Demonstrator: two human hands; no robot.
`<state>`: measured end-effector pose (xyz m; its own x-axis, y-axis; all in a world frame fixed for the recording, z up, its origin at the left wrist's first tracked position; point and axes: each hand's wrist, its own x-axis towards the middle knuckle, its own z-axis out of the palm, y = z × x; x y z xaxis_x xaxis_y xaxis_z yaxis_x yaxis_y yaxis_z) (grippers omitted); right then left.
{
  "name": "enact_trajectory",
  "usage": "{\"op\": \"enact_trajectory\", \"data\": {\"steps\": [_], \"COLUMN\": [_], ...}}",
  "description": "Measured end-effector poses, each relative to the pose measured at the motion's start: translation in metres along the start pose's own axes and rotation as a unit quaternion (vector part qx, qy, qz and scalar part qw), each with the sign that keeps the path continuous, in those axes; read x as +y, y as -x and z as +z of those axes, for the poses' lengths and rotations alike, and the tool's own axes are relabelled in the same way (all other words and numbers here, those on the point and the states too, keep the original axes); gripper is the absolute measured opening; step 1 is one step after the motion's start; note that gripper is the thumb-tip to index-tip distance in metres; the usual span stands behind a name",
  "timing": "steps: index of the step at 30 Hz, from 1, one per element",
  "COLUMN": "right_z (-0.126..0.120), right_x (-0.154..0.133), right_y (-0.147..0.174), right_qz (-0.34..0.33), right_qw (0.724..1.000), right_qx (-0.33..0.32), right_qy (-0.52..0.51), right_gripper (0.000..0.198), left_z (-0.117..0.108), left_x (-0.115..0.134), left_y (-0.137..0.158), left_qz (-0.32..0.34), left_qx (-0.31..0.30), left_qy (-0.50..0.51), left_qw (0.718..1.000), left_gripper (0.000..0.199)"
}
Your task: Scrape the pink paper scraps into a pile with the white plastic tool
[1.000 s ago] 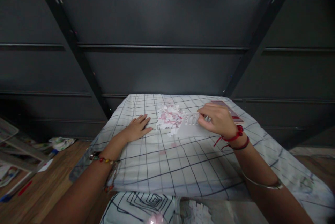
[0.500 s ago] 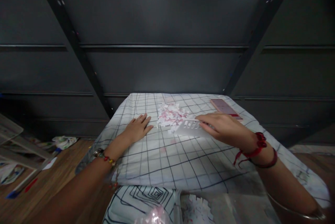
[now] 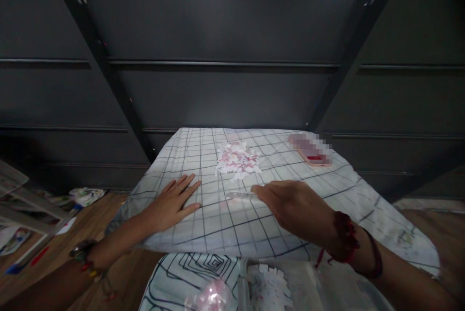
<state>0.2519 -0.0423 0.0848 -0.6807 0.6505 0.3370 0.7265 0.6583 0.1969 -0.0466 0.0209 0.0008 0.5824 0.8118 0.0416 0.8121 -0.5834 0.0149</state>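
Note:
My right hand (image 3: 290,204) grips a flat white slotted plastic piece (image 3: 240,194), seen nearly edge-on and low over the checked cloth. Just beyond it lies a loose heap of white and pink paper scraps (image 3: 238,160). To the left of the heap, my left hand (image 3: 178,204) rests palm down on the cloth with its fingers spread, holding nothing. Part of the slotted piece is hidden behind my right fingers.
The white checked cloth (image 3: 210,226) covers the table. A phone (image 3: 308,151) lies at the back right. At the near edge stand a clear plastic box (image 3: 243,282) with white scraps (image 3: 274,287) and a pink plastic-wrapped bundle (image 3: 214,296). Dark panels (image 3: 225,98) rise behind.
My right hand has drawn the slotted piece toward me and left, away from the heap, turning it edge-on. My left hand has slid back toward me, its fingers spreading wider.

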Motion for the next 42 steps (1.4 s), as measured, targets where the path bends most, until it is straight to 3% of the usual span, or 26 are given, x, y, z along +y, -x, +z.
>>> {"op": "enact_trajectory", "data": {"steps": [8, 15, 19, 25, 30, 35, 38, 42], "right_z": [-0.004, -0.002, -0.006, 0.007, 0.022, 0.015, 0.004, -0.008], "right_x": [0.002, -0.029, -0.038, -0.01, 0.017, 0.027, 0.028, 0.027], "right_y": [0.0, -0.005, -0.013, -0.03, -0.034, -0.022, -0.013, 0.001], "right_qz": [0.104, 0.021, 0.0, -0.034, -0.103, -0.119, -0.087, 0.016], "right_qw": [0.993, 0.996, 0.999, 0.998, 0.99, 0.983, 0.989, 0.997], "right_qx": [0.007, 0.06, 0.028, 0.055, 0.015, 0.002, 0.004, 0.022], "right_qy": [0.053, 0.064, 0.042, -0.013, -0.098, -0.138, -0.122, -0.076], "right_gripper": [0.026, 0.034, 0.029, 0.023, 0.02, 0.022, 0.024, 0.025], "left_z": [0.005, 0.004, 0.005, 0.005, 0.005, 0.005, 0.005, 0.006], "left_x": [0.001, 0.002, 0.002, 0.002, 0.003, 0.002, 0.001, 0.001], "left_y": [0.004, 0.004, 0.005, 0.005, 0.005, 0.005, 0.005, 0.005], "left_qz": [-0.001, 0.0, 0.006, 0.006, 0.002, 0.008, 0.01, 0.01], "left_qx": [0.031, 0.031, 0.039, 0.049, 0.048, 0.05, 0.061, 0.056], "left_qy": [-0.017, -0.019, -0.02, -0.032, -0.029, -0.029, -0.024, -0.029], "left_qw": [0.999, 0.999, 0.999, 0.998, 0.998, 0.998, 0.998, 0.998], "left_gripper": [0.058, 0.056, 0.055, 0.053, 0.052, 0.052, 0.051, 0.05]}}
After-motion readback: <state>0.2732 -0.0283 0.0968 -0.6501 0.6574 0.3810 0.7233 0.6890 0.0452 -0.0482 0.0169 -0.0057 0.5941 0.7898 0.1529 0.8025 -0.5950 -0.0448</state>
